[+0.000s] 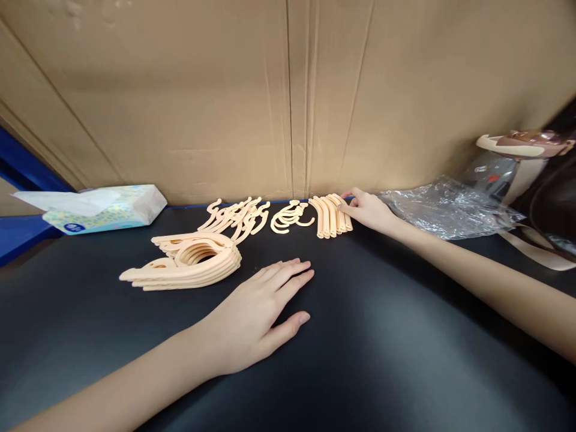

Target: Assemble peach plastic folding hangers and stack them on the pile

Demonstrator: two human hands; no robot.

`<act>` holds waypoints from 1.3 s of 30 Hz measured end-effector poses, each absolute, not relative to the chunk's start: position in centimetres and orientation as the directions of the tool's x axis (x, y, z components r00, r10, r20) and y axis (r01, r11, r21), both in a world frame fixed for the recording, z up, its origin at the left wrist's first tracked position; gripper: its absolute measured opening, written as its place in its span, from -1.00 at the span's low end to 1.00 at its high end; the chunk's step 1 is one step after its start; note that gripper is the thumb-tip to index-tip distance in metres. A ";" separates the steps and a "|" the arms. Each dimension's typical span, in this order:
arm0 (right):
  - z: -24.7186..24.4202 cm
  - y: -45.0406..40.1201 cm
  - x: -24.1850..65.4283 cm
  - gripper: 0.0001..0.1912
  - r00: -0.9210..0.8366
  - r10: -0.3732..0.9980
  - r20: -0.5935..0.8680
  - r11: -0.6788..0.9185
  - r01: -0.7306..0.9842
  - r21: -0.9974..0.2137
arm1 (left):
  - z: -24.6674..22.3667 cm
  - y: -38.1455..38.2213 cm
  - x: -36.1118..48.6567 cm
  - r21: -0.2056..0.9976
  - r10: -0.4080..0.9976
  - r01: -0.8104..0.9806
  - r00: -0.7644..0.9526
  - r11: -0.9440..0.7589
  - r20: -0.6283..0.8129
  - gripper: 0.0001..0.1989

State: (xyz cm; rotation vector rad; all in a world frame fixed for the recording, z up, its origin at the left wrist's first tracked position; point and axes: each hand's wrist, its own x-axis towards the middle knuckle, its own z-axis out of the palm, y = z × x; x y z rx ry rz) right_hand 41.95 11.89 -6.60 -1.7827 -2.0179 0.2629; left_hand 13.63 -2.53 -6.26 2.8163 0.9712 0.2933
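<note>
My left hand lies flat on the black table, fingers stretched out and thumb apart, holding nothing. To its upper left rests a stack of cream hanger bodies with curved inner edges. Farther back, my right hand reaches to a row of short curved cream bars. Its thumb and index finger touch the right end of that row, bent as in a pinch; whether one bar is gripped is hard to make out. Left of the bars lie several cream hooks and a pile of slim curved cream pieces.
A tissue pack stands at the back left. Crumpled clear plastic lies at the back right, beside a bottle with a brown lid and a beige strap. Cardboard walls off the table's far edge.
</note>
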 end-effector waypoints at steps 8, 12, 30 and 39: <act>-6.8 11.7 41.8 -0.57 -0.069 0.972 0.225 0.154 0.909 -0.387 | -5.9 -2.6 13.7 0.215 0.620 0.590 0.775 -0.779 0.120 -0.50; -6.9 11.9 41.8 -0.58 -0.067 0.972 0.227 0.150 0.917 -0.370 | -5.9 -2.7 13.7 0.231 0.624 0.589 0.771 -0.774 0.125 -0.51; -3.6 9.6 40.2 -0.58 -0.122 0.927 0.354 0.227 0.935 -0.271 | -5.8 -2.7 13.6 0.242 0.622 0.584 0.773 -0.775 0.126 -0.51; -1.5 4.2 36.8 -0.46 -0.674 0.681 0.286 0.728 0.665 -0.167 | -5.9 -3.1 13.8 0.111 0.519 0.507 0.829 -0.855 0.210 -0.64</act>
